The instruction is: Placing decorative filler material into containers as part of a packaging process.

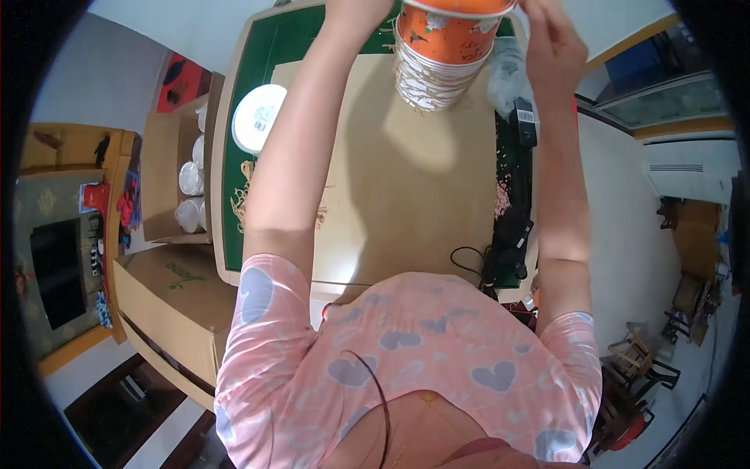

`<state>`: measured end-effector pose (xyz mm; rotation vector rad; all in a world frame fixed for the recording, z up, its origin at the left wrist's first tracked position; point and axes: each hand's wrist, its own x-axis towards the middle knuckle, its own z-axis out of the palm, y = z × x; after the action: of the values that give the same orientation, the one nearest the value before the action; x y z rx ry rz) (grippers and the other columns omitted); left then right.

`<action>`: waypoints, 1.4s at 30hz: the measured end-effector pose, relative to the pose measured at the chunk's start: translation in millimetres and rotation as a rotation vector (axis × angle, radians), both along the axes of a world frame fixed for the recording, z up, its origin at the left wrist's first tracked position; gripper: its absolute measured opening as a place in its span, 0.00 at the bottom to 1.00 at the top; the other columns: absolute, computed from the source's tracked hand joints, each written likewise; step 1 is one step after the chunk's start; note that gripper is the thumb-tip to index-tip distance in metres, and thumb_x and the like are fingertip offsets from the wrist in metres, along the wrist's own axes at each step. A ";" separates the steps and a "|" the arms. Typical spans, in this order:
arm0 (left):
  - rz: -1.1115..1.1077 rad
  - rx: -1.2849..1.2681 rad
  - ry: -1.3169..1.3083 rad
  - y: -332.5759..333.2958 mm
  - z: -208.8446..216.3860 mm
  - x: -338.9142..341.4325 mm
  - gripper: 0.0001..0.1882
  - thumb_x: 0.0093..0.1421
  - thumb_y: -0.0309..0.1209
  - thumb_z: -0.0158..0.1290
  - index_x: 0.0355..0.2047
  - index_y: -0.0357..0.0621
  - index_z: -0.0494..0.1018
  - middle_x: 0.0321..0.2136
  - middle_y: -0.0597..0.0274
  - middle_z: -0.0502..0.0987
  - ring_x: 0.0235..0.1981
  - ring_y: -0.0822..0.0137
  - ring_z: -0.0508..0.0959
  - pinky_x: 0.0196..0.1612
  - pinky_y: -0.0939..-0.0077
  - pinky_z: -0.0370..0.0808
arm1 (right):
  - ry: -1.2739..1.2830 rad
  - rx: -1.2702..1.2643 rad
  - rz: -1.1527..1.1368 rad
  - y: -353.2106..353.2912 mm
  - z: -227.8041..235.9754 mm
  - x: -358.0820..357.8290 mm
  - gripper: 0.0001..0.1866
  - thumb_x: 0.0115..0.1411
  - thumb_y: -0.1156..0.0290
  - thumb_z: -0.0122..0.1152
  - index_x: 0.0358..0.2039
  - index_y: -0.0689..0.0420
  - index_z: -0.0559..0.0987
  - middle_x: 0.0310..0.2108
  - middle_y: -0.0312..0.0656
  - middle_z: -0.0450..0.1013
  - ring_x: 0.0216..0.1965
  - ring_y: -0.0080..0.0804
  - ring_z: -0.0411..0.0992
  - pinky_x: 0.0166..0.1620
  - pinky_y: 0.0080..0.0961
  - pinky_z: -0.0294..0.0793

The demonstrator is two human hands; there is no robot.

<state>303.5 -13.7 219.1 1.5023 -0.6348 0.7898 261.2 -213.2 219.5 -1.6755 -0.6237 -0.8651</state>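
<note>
A tall stack of nested paper buckets [434, 84] stands at the far side of the table, with loops of pale twine hanging around its white rims. The top orange paper bucket [449, 37] has dark printed figures and a white rim. My left hand [358, 11] reaches to the left of the orange bucket; the upper edge cuts off its fingers. On the other side, my right hand [556, 48] is beside the bucket's rim with fingers bent together. What those fingers hold, if anything, cannot be made out.
A cardboard sheet [422, 203] covers much of the green table. Left are a white round lid [258, 117], twine bits [241, 199] and a carton [168, 176] of white tubs. Right are a clear plastic bag [508, 74], a black device [524, 125] and a black cable [469, 254].
</note>
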 end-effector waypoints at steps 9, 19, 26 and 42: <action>0.377 0.380 -0.035 -10.5 1.3 -6.5 0.25 0.58 0.34 0.48 0.56 0.42 0.62 0.56 0.45 0.62 0.59 0.51 0.60 0.60 0.61 0.56 | 0.163 -0.224 0.001 -48.6 -19.0 19.8 0.17 0.53 0.85 0.47 0.44 0.63 0.75 0.44 0.45 0.73 0.49 0.30 0.69 0.54 0.25 0.63; 0.486 0.535 -0.024 -42.2 -3.8 2.4 0.16 0.59 0.36 0.48 0.44 0.40 0.69 0.48 0.42 0.69 0.48 0.46 0.70 0.52 0.59 0.65 | -0.091 -0.569 -0.116 -55.7 5.4 44.8 0.23 0.51 0.87 0.44 0.48 0.58 0.74 0.49 0.48 0.70 0.54 0.41 0.66 0.56 0.28 0.63; 0.455 0.567 -0.099 -20.9 -58.3 -8.3 0.17 0.56 0.30 0.51 0.45 0.40 0.68 0.50 0.40 0.68 0.49 0.46 0.70 0.50 0.57 0.65 | -0.110 -0.741 -0.064 -37.5 -20.8 51.2 0.21 0.48 0.89 0.44 0.42 0.59 0.75 0.46 0.51 0.71 0.51 0.46 0.68 0.54 0.33 0.67; 0.825 0.994 0.450 123.0 -123.5 -182.5 0.26 0.49 0.30 0.60 0.49 0.44 0.70 0.47 0.52 0.71 0.50 0.52 0.69 0.52 0.63 0.65 | 0.306 -0.568 0.024 -2.2 -188.6 -93.7 0.18 0.52 0.80 0.51 0.44 0.54 0.73 0.45 0.44 0.70 0.47 0.44 0.67 0.51 0.36 0.66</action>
<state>121.0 109.3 95.6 2.8451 0.0175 0.7035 167.5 -215.4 30.9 -2.2487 -0.7140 -0.4119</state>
